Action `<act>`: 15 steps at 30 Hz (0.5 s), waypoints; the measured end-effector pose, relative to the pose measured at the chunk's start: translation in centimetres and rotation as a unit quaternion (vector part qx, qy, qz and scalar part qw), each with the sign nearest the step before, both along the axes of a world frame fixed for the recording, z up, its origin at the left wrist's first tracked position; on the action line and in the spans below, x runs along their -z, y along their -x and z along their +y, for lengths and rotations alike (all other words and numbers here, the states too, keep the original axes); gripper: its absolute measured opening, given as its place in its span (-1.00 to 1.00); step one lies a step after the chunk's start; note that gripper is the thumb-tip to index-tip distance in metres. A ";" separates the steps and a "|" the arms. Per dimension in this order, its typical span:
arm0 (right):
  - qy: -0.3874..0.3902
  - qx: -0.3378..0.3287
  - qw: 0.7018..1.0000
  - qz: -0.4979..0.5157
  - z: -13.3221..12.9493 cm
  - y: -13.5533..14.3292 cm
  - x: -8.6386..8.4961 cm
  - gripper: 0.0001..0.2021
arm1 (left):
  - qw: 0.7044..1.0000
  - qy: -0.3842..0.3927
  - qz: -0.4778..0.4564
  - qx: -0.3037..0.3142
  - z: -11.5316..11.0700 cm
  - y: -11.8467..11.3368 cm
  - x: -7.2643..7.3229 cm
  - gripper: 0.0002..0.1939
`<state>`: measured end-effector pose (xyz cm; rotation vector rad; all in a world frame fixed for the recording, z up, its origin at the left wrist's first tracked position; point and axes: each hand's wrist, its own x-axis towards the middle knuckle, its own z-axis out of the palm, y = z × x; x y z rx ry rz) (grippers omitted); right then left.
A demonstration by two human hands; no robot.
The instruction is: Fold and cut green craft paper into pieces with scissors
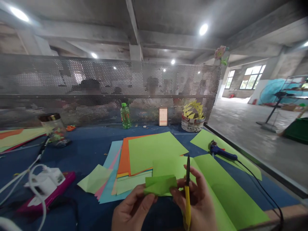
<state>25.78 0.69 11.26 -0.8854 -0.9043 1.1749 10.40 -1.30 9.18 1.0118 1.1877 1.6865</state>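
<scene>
Between my two hands is a small folded piece of green paper point(160, 184). My left hand point(132, 210) pinches its left end between thumb and fingers. At its right end, the thumb and index finger of my right hand point(201, 205) grip the paper. Yellow-handled scissors point(187, 199) also sit in my right hand, blades pointing up and away. Just beyond lies a stack of coloured sheets with a light green sheet point(154, 149) on top. A larger creased green sheet point(231, 189) spreads to the right of my right hand.
A blue glue gun point(222, 151) rests on green paper at right, its cord trailing off the table edge. At left are a magenta power strip point(69, 179) with white plugs and a glass jar point(56, 131). A green bottle point(125, 116) and a basket point(192, 123) stand along the perforated screen.
</scene>
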 end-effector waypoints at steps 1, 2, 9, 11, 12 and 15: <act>-0.004 0.006 1.000 0.002 0.0 0.2 0.1 -0.25 | 0.999 0.022 -0.034 -0.002 0.2 -0.1 0.1 -0.73; -0.007 0.011 1.000 0.004 0.0 0.4 0.1 -0.25 | 0.997 0.040 -0.064 -0.008 0.3 -0.3 0.2 -0.71; -0.047 0.064 0.997 0.002 0.1 1.3 0.7 -0.35 | 0.988 0.023 -0.141 -0.066 0.7 -1.8 -1.1 -0.63; -0.055 0.064 0.996 0.005 0.2 1.3 0.7 -0.37 | 0.987 0.020 -0.143 -0.075 0.6 -2.1 -1.5 -0.63; -0.056 0.062 0.996 0.007 0.3 1.3 0.7 -0.37 | 0.987 0.021 -0.141 -0.080 0.6 -2.3 -1.6 -0.63; -0.046 0.058 0.997 0.023 0.4 1.3 0.5 -0.34 | 0.986 0.022 -0.134 -0.092 0.5 -2.5 -1.8 -0.61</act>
